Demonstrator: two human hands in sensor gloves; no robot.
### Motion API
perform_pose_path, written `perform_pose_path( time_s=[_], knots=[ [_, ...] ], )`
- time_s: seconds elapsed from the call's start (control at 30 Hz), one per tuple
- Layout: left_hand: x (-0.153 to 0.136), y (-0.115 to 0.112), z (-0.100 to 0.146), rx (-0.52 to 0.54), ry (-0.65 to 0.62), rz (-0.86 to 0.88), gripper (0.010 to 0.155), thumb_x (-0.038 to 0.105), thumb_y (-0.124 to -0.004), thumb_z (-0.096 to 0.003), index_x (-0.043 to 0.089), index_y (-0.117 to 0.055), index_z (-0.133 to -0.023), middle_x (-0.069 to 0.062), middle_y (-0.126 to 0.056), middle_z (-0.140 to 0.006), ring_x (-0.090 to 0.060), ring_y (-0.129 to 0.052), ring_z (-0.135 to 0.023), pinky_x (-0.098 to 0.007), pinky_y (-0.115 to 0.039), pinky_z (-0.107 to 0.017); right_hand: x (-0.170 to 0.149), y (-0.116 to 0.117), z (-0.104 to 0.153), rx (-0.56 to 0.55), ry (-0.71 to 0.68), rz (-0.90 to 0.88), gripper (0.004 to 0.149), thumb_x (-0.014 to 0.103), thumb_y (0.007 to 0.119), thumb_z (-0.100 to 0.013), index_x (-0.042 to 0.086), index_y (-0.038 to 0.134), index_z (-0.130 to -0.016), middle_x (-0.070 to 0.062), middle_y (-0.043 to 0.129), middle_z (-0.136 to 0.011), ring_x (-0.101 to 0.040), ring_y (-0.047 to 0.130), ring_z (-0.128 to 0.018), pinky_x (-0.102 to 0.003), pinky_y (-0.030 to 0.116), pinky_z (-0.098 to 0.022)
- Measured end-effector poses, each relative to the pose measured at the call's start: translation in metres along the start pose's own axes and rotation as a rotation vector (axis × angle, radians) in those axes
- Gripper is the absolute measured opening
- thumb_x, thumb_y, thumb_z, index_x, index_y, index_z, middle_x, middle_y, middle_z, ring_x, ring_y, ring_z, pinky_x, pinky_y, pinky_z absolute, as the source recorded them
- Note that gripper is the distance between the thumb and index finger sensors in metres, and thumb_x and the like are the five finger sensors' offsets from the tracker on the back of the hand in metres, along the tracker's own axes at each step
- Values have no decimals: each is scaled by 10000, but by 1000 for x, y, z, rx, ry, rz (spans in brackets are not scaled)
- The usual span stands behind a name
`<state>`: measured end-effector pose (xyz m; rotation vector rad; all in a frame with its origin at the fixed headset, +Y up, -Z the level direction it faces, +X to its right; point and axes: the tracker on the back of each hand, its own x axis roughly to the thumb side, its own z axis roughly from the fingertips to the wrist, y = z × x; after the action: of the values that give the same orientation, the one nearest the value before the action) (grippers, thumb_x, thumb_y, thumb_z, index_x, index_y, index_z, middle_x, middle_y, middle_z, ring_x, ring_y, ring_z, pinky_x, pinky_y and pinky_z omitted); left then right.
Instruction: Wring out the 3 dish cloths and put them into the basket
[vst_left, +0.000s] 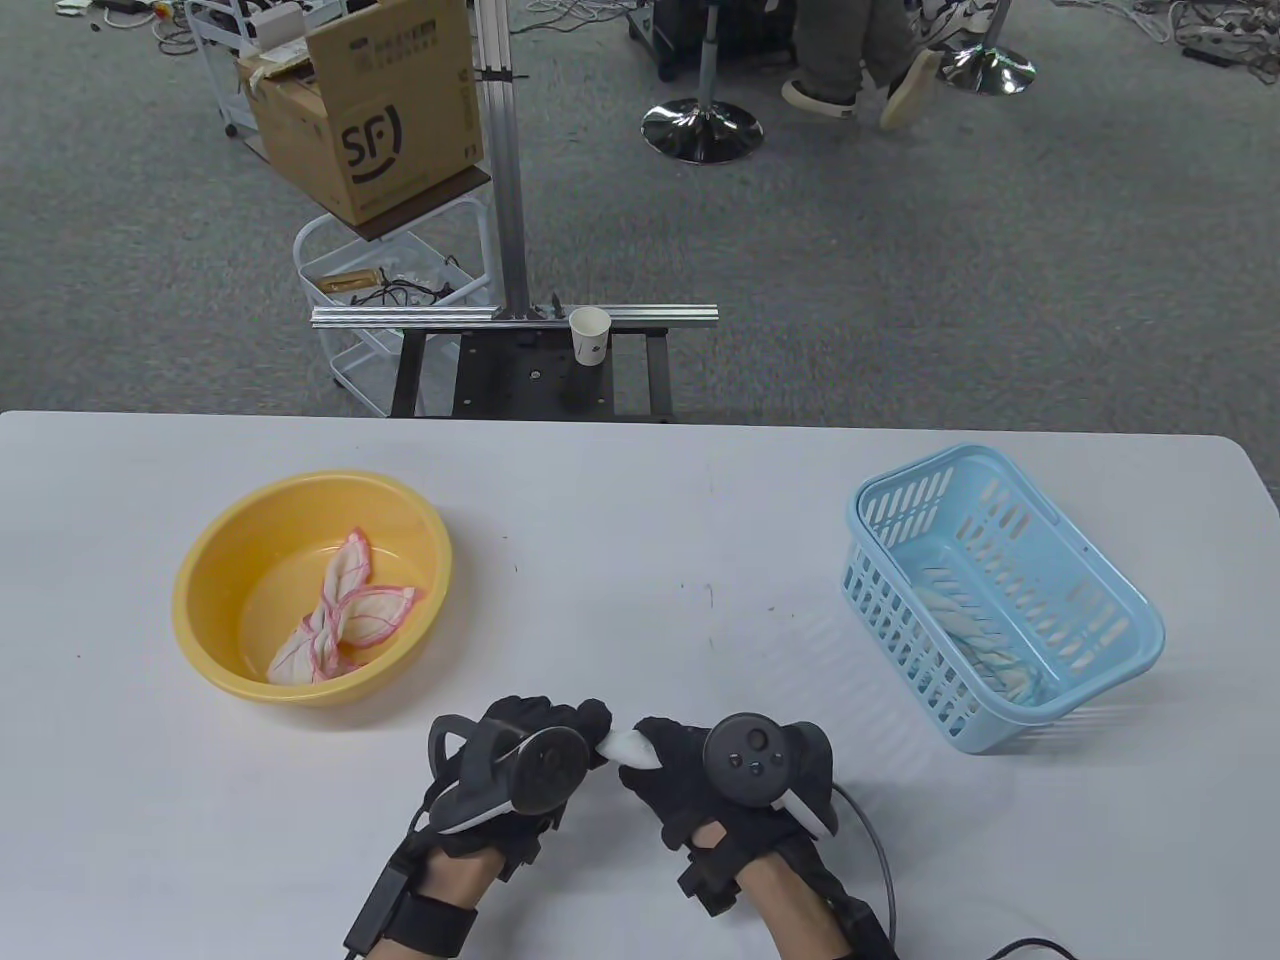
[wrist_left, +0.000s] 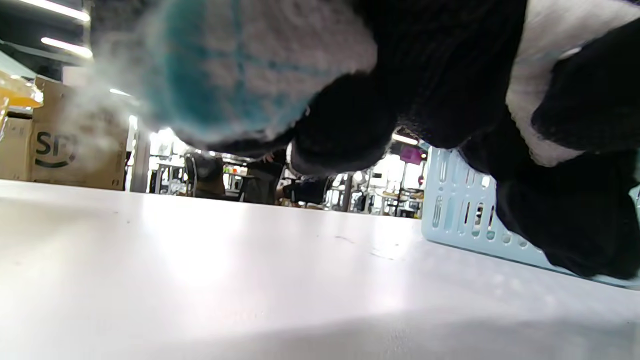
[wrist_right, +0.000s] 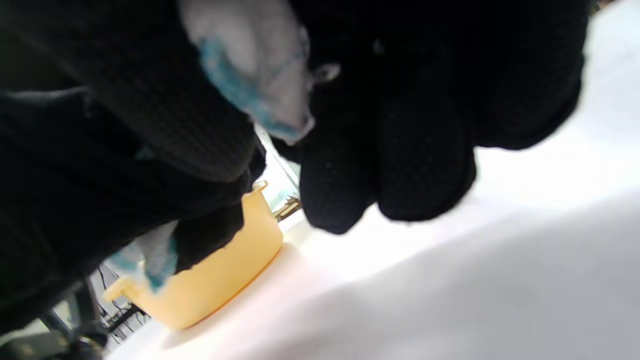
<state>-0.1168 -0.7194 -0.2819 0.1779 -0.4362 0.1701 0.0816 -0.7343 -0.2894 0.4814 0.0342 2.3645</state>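
Observation:
Both hands grip one white dish cloth with blue trim (vst_left: 628, 748) near the table's front edge, twisted tight between them. My left hand (vst_left: 545, 745) clutches its left end, my right hand (vst_left: 680, 765) its right end. The cloth (wrist_left: 235, 70) bulges from the left fist, and the same cloth (wrist_right: 252, 65) shows between the right hand's curled fingers. A pink-edged cloth (vst_left: 345, 615) lies in the yellow basin (vst_left: 200, 600) at the left. Another white cloth (vst_left: 985, 640) lies inside the light blue basket (vst_left: 1130, 600) at the right.
The basin (wrist_right: 220, 280) sits left of the hands, the basket (wrist_left: 460, 215) to their right. Beyond the table's far edge stand a metal frame with a paper cup (vst_left: 590, 335), a cardboard box (vst_left: 375, 110) and a seated person's feet (vst_left: 860, 90).

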Motion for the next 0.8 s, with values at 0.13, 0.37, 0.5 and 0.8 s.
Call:
perform_pose_path(
  time_s=[0.13, 0.37, 0.5, 0.8],
  knots=[
    [2, 5, 2, 45, -30, -17, 516, 402, -955, -326, 187, -948, -794, 54, -1083, -506, -216, -1054, -315, -469, -862, -419, -11, 3, -1, 69, 64, -204, 549, 427, 981, -429, -21, 920, -740, -120, 1115, -503, -308, 1120, -376, -523, 889, -365],
    [6, 9, 4, 68, -57, -30, 514, 396, -964, -312, 196, -962, -786, 50, -1091, -504, -220, -1060, -318, -470, -865, -423, -26, 12, -3, 199, 144, -451, 537, 427, 974, -432, -20, 930, -726, -106, 1121, -479, -295, 1125, -355, -515, 895, -356],
    [7, 10, 3, 85, -61, -40, 516, 400, -965, -313, 202, -960, -789, 56, -1090, -506, -216, -1061, -324, -466, -867, -426, -34, 18, -4, 240, 181, -571, 535, 426, 971, -437, -19, 927, -730, -112, 1120, -479, -295, 1123, -359, -514, 894, -357],
    [-3, 16, 6, 92, -5, 7, 633, 531, -916, -394, 227, -787, -934, 68, -993, -723, -235, -1027, -574, -488, -800, -569, -27, 5, -4, 140, 122, -496, 615, 432, 919, -484, 80, 727, -951, -156, 947, -792, -382, 975, -673, -581, 765, -548]
  ],
)
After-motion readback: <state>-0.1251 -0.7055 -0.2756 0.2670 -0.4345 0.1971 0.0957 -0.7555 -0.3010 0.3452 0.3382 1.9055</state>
